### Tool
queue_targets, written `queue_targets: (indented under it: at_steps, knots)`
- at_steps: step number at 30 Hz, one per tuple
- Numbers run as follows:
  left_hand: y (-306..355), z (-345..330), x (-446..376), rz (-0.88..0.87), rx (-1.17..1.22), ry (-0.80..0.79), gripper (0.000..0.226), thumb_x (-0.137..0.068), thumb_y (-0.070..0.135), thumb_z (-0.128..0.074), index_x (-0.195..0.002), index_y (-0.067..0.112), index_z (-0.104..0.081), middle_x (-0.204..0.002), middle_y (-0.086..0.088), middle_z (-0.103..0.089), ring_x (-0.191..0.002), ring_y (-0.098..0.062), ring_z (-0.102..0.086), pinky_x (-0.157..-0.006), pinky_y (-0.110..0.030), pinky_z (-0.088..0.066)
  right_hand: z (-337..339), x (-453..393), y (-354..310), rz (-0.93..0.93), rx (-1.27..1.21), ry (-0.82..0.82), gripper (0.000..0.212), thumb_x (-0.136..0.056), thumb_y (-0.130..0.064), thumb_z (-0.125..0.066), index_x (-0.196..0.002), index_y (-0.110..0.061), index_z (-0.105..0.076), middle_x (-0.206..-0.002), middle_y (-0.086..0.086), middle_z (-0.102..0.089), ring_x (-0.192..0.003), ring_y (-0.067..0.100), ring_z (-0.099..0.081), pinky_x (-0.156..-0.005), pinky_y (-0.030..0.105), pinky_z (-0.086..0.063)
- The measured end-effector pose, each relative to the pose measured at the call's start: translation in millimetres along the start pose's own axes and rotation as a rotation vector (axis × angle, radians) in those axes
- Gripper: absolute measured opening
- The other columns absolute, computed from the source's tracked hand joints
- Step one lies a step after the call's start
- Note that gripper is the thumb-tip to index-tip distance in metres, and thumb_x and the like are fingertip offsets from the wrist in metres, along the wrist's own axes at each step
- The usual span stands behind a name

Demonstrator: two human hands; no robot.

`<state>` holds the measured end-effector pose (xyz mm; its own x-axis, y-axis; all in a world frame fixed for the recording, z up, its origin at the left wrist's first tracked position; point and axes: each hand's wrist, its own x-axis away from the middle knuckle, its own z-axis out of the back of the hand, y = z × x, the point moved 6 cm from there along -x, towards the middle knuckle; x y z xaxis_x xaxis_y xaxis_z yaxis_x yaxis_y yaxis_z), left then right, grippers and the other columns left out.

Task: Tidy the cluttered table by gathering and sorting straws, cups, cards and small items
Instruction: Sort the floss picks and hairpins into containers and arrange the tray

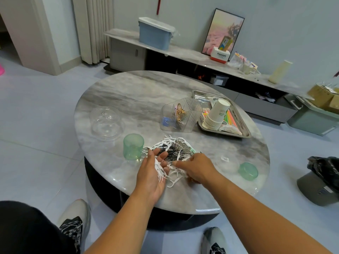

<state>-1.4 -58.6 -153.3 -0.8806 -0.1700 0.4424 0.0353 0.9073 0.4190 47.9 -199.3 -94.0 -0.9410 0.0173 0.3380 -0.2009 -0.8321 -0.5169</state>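
My left hand (156, 169) held white floss picks (161, 171), lengthwise toward me; my right hand (197, 166) pinched another, the pile (176, 149) just beyond both.

both forearms are bare to the bottom of the frame, with no sleeves, and the left hand (153, 168) and right hand (199, 166) are bare too. dark trousers (23, 230) cover the left leg. grey trainers (76, 217) carry black-and-white patterned laces.
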Motion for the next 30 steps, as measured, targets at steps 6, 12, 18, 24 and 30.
queue_targets:
  at_steps: [6, 12, 18, 24, 30]
  knots:
    - [2.2, 2.0, 0.3, -0.02, 0.01, 0.01, 0.019, -0.108, 0.028, -0.044, -0.107, 0.016, -0.059, -0.075, -0.003, -0.056, -0.044, -0.006, -0.037, -0.036, -0.016, -0.03, -10.3, -3.3, -7.0, 0.029, 0.04, 0.041, 0.036, -0.069, -0.026, -0.088, -0.066, -0.019, -0.053, -0.073, 0.001, -0.067, -0.069, 0.022, -0.062, -0.065, 0.032, -0.049]
    - [2.9, 0.0, 2.1, 0.01, 0.017, -0.011, 0.02, -0.108, 0.031, -0.044, -0.103, 0.016, -0.057, -0.078, -0.006, -0.06, -0.048, -0.01, -0.044, -0.038, -0.019, -0.034, 4.8, -13.2, -1.6, 0.011, -0.166, 0.033, 0.021, -0.078, -0.01, -0.081, -0.062, -0.013, -0.067, -0.06, 0.007, -0.066, -0.054, 0.02, -0.057, -0.052, 0.03, -0.046]
    - [0.4, -2.1, 3.4, 0.066, -0.004, -0.015, 0.038, -0.105, 0.046, -0.043, -0.109, 0.012, -0.059, -0.095, -0.011, -0.075, -0.065, -0.017, -0.069, -0.053, -0.026, -0.056, 28.2, -14.7, -5.5, 0.087, -0.526, 0.011, 0.016, -0.083, -0.007, -0.082, -0.08, 0.001, -0.068, -0.063, 0.011, -0.069, -0.052, 0.015, -0.062, -0.052, 0.025, -0.055]
    - [-2.9, -16.1, 7.7, 0.218, -0.078, -0.078, 0.071, -0.101, 0.064, -0.032, -0.124, 0.002, -0.06, -0.118, -0.026, -0.07, -0.103, -0.031, -0.073, -0.086, -0.041, -0.059, 29.0, 8.7, -35.7, 0.65, -0.076, 0.174, 0.009, -0.083, -0.011, -0.081, -0.082, -0.017, -0.074, -0.076, -0.003, -0.071, -0.072, 0.009, -0.066, -0.07, 0.026, -0.056]
    - [-3.8, -31.6, 14.3, 0.313, -0.066, -0.236, 0.083, -0.101, 0.067, -0.023, -0.131, 0.0, -0.061, -0.124, -0.021, -0.069, -0.108, -0.029, -0.071, -0.087, -0.038, -0.061, 26.2, 37.9, -51.0, 1.085, 0.089, 0.231, 0.012, -0.082, 0.002, -0.077, -0.088, -0.008, -0.074, -0.099, -0.001, -0.07, -0.089, 0.014, -0.067, -0.078, 0.033, -0.055]
